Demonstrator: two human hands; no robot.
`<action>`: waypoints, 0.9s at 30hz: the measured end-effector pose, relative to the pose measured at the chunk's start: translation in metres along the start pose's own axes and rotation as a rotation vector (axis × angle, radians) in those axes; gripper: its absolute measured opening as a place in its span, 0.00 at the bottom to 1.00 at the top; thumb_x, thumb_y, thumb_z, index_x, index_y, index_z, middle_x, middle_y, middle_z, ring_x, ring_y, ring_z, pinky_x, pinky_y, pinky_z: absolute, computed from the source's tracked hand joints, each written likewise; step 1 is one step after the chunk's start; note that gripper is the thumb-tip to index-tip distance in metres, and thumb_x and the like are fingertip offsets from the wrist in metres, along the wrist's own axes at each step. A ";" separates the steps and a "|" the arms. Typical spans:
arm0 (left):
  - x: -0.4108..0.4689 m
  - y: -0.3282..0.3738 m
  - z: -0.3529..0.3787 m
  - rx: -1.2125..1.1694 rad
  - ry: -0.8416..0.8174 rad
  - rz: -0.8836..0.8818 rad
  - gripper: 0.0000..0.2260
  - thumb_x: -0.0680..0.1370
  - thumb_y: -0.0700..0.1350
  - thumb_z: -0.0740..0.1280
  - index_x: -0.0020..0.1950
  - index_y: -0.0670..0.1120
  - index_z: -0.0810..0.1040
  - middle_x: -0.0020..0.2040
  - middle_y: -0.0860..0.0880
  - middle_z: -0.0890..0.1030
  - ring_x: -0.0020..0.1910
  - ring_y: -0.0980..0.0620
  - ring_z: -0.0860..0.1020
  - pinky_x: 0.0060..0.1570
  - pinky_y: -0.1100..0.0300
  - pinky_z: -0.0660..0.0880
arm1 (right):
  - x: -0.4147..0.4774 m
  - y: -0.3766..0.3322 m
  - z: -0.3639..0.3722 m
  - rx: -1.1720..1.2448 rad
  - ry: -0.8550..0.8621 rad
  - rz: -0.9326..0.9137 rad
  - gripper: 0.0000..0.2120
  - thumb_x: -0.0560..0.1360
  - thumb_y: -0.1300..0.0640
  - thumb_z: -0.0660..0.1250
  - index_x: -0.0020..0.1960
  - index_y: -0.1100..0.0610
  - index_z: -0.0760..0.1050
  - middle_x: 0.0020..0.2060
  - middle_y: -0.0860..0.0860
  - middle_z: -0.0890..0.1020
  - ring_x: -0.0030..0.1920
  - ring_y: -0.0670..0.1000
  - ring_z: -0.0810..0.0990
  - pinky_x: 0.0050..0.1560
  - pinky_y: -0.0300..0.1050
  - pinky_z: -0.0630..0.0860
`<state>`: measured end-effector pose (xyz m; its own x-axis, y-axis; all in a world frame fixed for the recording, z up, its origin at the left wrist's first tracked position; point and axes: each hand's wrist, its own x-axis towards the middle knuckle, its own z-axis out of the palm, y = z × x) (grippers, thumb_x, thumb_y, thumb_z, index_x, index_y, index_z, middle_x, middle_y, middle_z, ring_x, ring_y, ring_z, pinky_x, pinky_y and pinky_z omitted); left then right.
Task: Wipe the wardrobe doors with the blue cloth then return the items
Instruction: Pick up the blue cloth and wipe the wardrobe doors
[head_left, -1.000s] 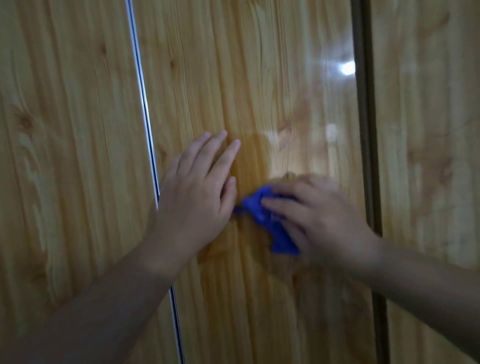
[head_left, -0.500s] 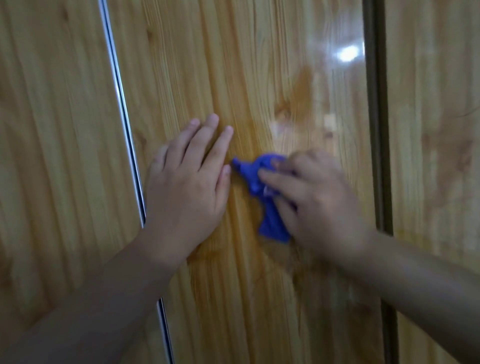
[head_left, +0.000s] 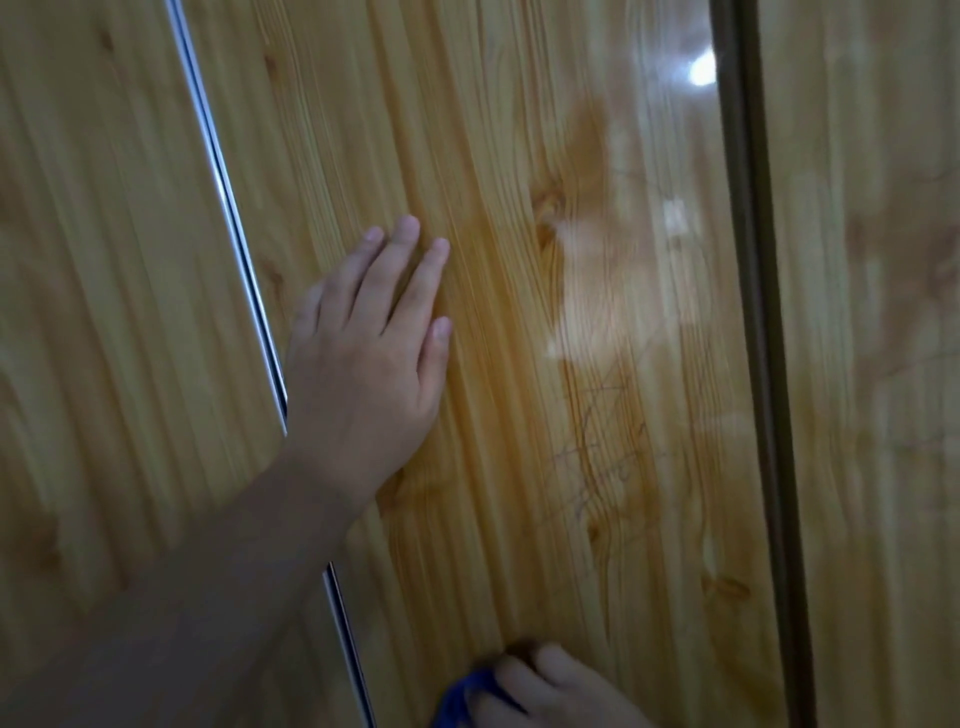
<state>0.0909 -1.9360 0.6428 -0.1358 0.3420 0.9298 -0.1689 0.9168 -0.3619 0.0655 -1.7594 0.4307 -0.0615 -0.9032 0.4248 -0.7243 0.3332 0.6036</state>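
A glossy wood-grain wardrobe door (head_left: 519, 260) fills the head view. My left hand (head_left: 369, 358) lies flat against it with fingers straight, just right of the metal strip. At the bottom edge of the view my right hand (head_left: 550, 691) holds the blue cloth (head_left: 462, 699) against the door; only a small blue corner shows beside the fingers. Faint scribble marks (head_left: 602, 452) are visible on the door to the right of my left hand.
A thin shiny metal strip (head_left: 228, 208) separates this door from the panel on the left. A dark vertical gap (head_left: 753, 312) divides it from the door on the right. A lamp reflection (head_left: 701, 70) glares at the upper right.
My right hand has slid the blue cloth down the door, from beside my left hand to the bottom edge of the view. My left hand stays flat on the door.
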 end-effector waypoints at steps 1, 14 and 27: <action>0.000 0.000 0.000 -0.010 -0.005 -0.005 0.23 0.86 0.50 0.57 0.81 0.48 0.67 0.81 0.47 0.67 0.80 0.45 0.65 0.74 0.46 0.62 | 0.001 0.006 0.002 0.014 -0.021 -0.006 0.12 0.77 0.37 0.60 0.52 0.35 0.80 0.48 0.32 0.80 0.48 0.39 0.77 0.53 0.41 0.68; 0.000 0.003 -0.001 -0.058 -0.018 -0.050 0.23 0.85 0.50 0.58 0.81 0.49 0.66 0.81 0.48 0.67 0.81 0.46 0.63 0.75 0.44 0.61 | 0.046 0.216 -0.187 -0.189 0.633 0.510 0.14 0.80 0.55 0.64 0.64 0.53 0.81 0.53 0.54 0.81 0.53 0.57 0.78 0.58 0.57 0.74; 0.000 0.008 -0.004 -0.060 -0.045 -0.076 0.23 0.86 0.50 0.57 0.81 0.49 0.65 0.82 0.48 0.66 0.81 0.46 0.62 0.75 0.45 0.62 | 0.034 0.092 -0.082 -0.100 0.560 0.443 0.14 0.77 0.58 0.65 0.59 0.57 0.82 0.49 0.54 0.81 0.45 0.56 0.74 0.44 0.52 0.71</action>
<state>0.0932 -1.9284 0.6401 -0.1686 0.2627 0.9500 -0.1220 0.9509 -0.2846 0.0527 -1.7374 0.5561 0.0460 -0.4119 0.9101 -0.6448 0.6836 0.3420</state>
